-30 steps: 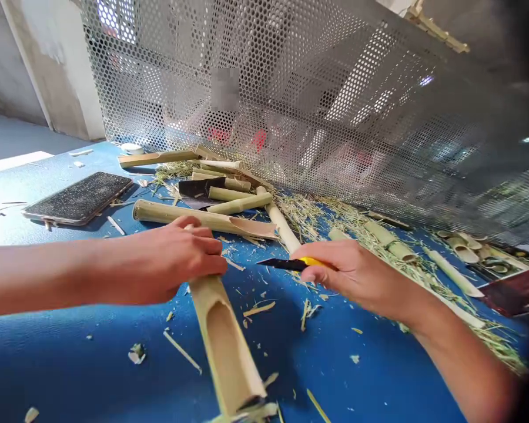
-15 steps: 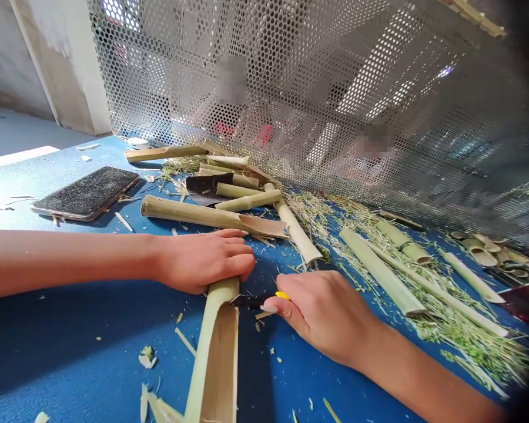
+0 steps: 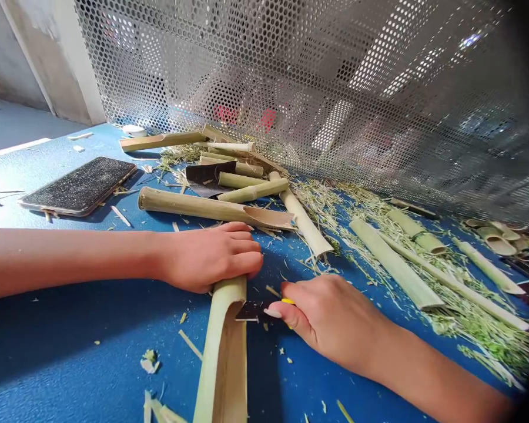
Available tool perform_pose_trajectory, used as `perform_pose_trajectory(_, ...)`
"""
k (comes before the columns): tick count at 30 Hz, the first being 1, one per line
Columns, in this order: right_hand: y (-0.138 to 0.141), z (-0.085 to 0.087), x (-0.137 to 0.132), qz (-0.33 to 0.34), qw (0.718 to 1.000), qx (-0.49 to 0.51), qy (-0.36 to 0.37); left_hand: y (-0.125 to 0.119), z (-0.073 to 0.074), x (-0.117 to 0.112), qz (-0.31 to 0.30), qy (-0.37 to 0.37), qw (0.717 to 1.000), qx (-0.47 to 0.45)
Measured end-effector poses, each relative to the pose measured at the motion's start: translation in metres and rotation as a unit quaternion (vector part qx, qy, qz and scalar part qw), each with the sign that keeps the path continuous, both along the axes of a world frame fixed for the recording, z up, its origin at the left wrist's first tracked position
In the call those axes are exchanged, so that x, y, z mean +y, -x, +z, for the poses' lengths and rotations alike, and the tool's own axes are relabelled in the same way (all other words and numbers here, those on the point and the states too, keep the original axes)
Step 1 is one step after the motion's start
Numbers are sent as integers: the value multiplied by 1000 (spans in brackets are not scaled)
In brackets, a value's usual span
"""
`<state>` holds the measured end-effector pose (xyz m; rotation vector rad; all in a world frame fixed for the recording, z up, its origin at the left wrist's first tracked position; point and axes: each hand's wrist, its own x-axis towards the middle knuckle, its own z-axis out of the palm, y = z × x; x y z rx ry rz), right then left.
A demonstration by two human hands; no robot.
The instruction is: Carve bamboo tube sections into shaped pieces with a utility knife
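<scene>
My left hand [image 3: 211,257] is closed over the far end of a split green bamboo piece [image 3: 224,358] that lies on the blue table [image 3: 70,329] and runs toward me, hollow side up. My right hand [image 3: 324,317] grips a knife [image 3: 258,309] with a yellow handle and a dark blade. The blade's tip touches the right edge of the bamboo just below my left hand.
A dark phone [image 3: 81,186] lies at the far left. A pile of bamboo tubes [image 3: 211,207] and a dark sheet [image 3: 207,176] sit behind my hands. More cut bamboo [image 3: 394,264] and green shavings spread to the right. A perforated metal screen [image 3: 291,88] stands along the table's back.
My right hand has brought the knife leftward and nearer, from above the table to the bamboo's edge. The bamboo piece has swung to point more straight toward me. My left hand keeps its hold.
</scene>
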<state>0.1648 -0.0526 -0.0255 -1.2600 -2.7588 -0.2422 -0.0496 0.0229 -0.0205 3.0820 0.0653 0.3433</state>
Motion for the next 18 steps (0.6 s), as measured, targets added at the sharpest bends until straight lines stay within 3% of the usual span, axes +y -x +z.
perform_pose_trajectory(6, -18, -5, 7, -8, 996, 87, -16, -8, -2, -1, 28, -24, 999, 4)
perform_pose_trajectory(10, -40, -10, 23, 39, 994, 101, 1, -34, -3, 7, 4, -36, 999, 3)
perform_pose_trajectory(13, -55, -13, 31, 71, 993, 97, 5, -57, 0, 12, 19, -62, 998, 5)
perform_pose_trajectory(18, -72, -15, 33, 86, 986, 124, -74, -89, -1, 15, 41, -61, 997, -7)
